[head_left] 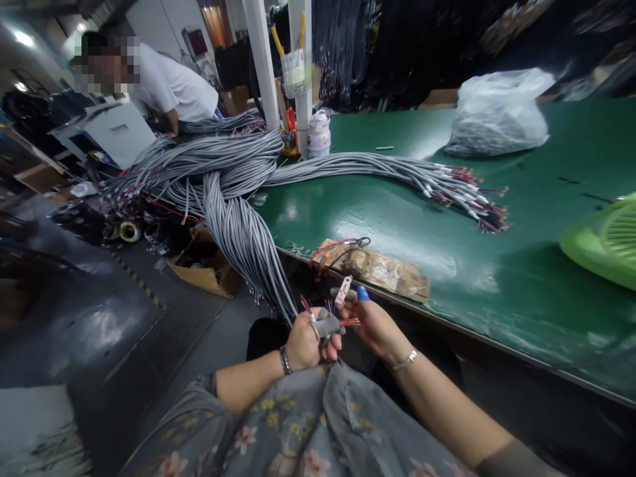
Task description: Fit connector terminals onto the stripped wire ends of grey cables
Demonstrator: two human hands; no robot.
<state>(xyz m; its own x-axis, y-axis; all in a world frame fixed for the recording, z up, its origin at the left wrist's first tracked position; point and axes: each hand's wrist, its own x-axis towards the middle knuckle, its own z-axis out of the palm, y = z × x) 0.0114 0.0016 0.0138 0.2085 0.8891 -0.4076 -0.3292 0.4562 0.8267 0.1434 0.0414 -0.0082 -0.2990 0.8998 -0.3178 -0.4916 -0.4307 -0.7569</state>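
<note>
My left hand (304, 343) is closed around the end of a grey cable (325, 325), whose red and coloured wire tips fan out above my fist. My right hand (372, 324) is closed on a small tool with a blue tip and a pale tag (344, 290), held right beside the cable's wire ends. Both hands hover over my lap, just in front of the near edge of the green table (377, 212). A thick bundle of grey cables (243, 232) hangs off the table edge down toward my left hand.
Another grey cable bundle (397, 173) with red-tipped ends lies across the table. A worn wooden block (382, 270) with red wire sits at the near edge. A white plastic bag (499, 114), green fan (606, 242), jar (318, 132) and post stand farther off. A person in white (171, 86) works at back left.
</note>
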